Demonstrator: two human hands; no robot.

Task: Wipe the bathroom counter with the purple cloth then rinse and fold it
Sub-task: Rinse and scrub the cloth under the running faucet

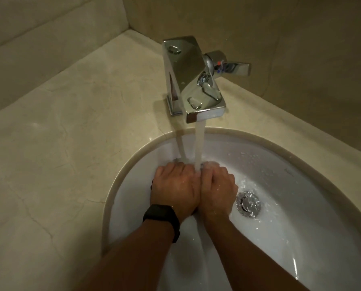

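While water runs, left hand, right hand bunch cloth; axis hidden.

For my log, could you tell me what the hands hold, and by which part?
Cannot be told: left hand and right hand curl together under the stream, only a dark sliver showing.

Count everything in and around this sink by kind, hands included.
Hands: 2 (left hand, right hand)
Faucet: 1
Sink basin: 1
Drain stopper: 1
Wristband: 1
Total: 6

White basin, beige veined counter
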